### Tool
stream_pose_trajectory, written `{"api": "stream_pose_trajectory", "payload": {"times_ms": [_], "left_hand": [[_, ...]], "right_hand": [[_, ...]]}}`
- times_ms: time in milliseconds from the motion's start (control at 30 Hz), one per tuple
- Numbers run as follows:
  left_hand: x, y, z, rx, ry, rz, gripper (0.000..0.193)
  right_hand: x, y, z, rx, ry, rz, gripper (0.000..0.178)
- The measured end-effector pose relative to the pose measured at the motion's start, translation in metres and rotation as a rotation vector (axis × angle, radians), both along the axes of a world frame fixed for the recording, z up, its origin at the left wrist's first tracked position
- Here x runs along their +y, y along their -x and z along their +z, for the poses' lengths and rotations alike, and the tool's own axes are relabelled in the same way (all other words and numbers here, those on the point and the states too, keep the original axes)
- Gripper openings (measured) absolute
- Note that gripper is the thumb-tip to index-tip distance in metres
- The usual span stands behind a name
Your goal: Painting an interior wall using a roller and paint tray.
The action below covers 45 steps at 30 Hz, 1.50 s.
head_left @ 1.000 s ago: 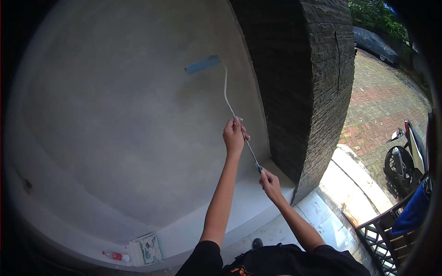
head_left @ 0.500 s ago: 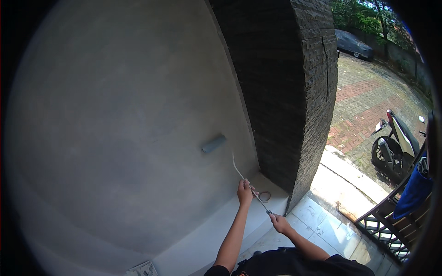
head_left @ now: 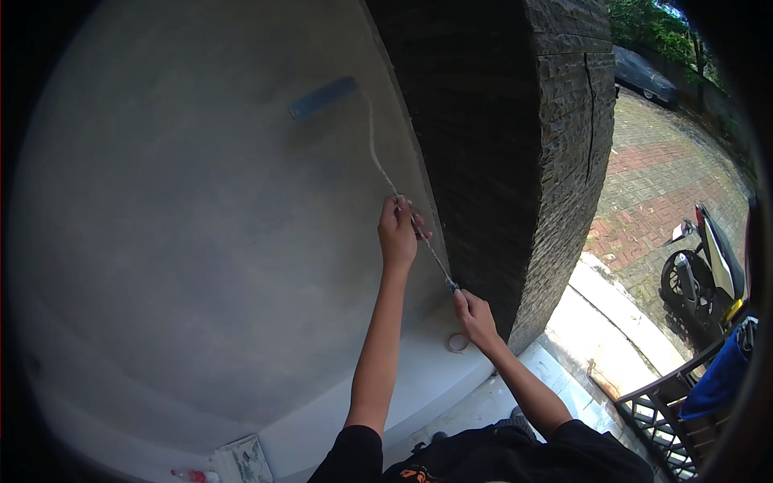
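Observation:
A paint roller with a blue-grey sleeve (head_left: 324, 98) lies against the upper part of the grey wall (head_left: 209, 233), close to the dark stone pillar. Its thin, paint-spotted bent rod (head_left: 373, 145) runs down toward me. My left hand (head_left: 398, 229) is closed around the middle of that rod. Lower and to the right, my right hand (head_left: 473, 315) grips the roller's handle, most of which is hidden in the fist. Both arms reach up and forward.
The dark stone pillar (head_left: 483, 161) stands right of the wall. On the white ledge (head_left: 322, 419) sit a roll of tape (head_left: 457, 343), a paint-smeared tray (head_left: 243, 463) and a red-capped bottle (head_left: 193, 476). At right are a lattice gate (head_left: 668, 410), a blue cloth (head_left: 713, 382) and a motorcycle (head_left: 696, 278).
The roller has travelled up the wall and slightly left, and both my hands have risen with it. More of the tray and the bottle now show at the lower left.

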<state>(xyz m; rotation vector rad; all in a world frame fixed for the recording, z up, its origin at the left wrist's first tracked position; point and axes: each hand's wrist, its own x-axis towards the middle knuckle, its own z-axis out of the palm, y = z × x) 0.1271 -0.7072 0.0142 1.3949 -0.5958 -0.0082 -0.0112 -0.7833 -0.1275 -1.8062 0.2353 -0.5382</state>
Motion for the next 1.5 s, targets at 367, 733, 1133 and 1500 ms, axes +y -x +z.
{"api": "stream_pose_trajectory", "payload": {"times_ms": [367,733,1133,1500], "left_hand": [[-0.037,0.024,-0.13,0.284,-0.266,0.286,0.014],[-0.068,0.014,-0.061,0.303,-0.022,0.39,0.016],[-0.079,0.038,-0.137,0.481,0.014,0.33,0.016],[-0.095,0.065,-0.191,0.659,0.061,0.406,0.009]], "right_hand": [[-0.056,0.035,-0.11,0.337,0.116,0.189,0.047],[-0.076,0.006,-0.036,0.361,0.058,0.282,0.052],[-0.093,0.042,-0.107,0.478,0.061,0.296,0.056],[-0.104,0.087,-0.126,0.627,0.057,0.259,0.054]]}}
